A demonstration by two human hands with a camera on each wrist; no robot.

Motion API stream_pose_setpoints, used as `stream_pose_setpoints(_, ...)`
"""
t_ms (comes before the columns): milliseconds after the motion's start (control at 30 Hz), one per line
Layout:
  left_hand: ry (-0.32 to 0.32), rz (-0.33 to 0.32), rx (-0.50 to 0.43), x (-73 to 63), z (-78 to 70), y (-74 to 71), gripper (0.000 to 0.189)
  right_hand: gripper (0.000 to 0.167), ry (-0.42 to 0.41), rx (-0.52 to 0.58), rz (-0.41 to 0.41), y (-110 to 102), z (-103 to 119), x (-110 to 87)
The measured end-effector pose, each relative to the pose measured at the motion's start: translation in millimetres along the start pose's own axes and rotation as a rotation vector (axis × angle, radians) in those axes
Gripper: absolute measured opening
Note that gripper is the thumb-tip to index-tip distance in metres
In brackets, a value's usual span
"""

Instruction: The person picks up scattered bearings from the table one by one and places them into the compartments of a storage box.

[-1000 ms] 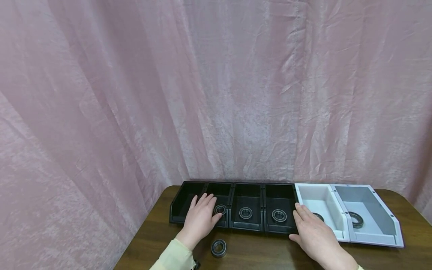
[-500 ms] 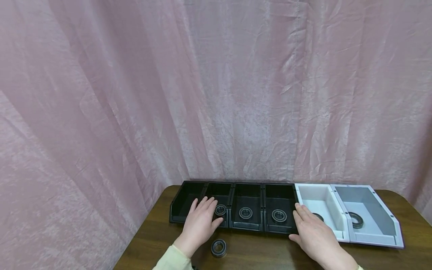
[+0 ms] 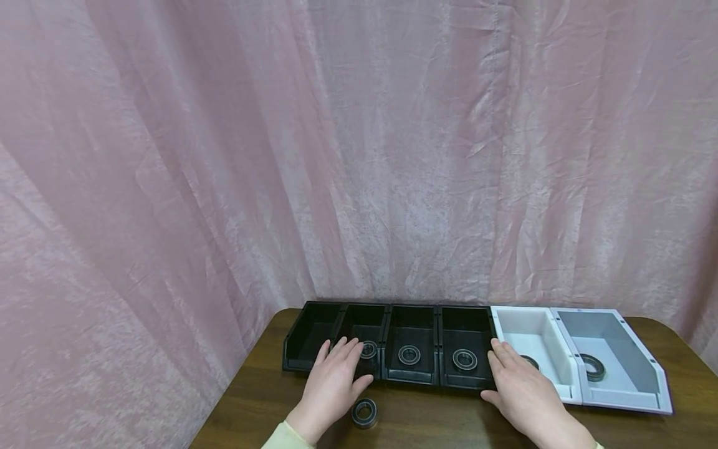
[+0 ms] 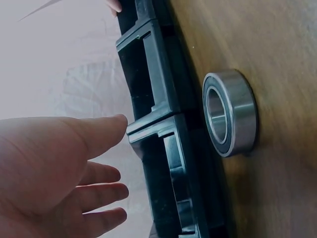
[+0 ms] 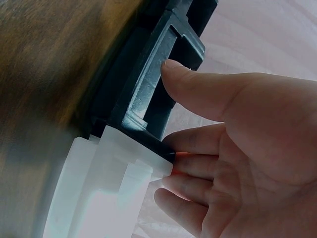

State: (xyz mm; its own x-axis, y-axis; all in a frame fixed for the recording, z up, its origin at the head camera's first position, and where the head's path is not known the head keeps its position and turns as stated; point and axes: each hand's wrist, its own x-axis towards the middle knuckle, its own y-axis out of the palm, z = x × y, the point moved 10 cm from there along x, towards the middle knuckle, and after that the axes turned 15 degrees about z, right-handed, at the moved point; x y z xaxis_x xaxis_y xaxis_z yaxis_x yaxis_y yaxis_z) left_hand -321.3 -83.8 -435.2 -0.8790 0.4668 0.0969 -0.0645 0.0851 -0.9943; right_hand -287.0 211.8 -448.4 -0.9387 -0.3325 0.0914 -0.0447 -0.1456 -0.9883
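My left hand (image 3: 331, 388), fingers straight and thumb spread, hovers over the front of the two leftmost black bins and holds nothing. On the table just below its thumb lies a ball bearing (image 4: 242, 113), steel with a dark seal. My right hand (image 3: 524, 390) has its extended fingers at the seam between the rightmost black bin (image 3: 465, 318) and the white bin (image 3: 569, 368); in the right wrist view its thumb is near the black bin's front lip. Bearings lie in three black bins, such as this bearing (image 3: 401, 357). The right hand partly covers another bearing (image 3: 530, 360) in the white bin.
A light grey bin (image 3: 650, 380) with a larger ring-shaped bearing (image 3: 599, 369) ends the row on the right. The leftmost black bin (image 3: 311, 324) shows no bearing in its visible part. Behind the wooden table (image 3: 252, 380) hangs a pink curtain (image 3: 404, 156).
My left hand has drawn back slightly toward the table's front, its fingertips sliding down off the bins' middle. The right hand and the bearings stay put.
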Motion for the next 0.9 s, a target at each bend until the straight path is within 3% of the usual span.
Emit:
stream_pose_setpoints(267,-0.002,0.053,-0.003,-6.6,-4.3,5.2,0.062,0.073,0.02,0.005,0.067,2.5,-0.8,3.7)
stream_pose_setpoints(900,-0.001,0.099,0.002,-17.0,-11.4,16.7,0.065,0.072,0.008,0.011,0.052,3.2,-1.0,2.8)
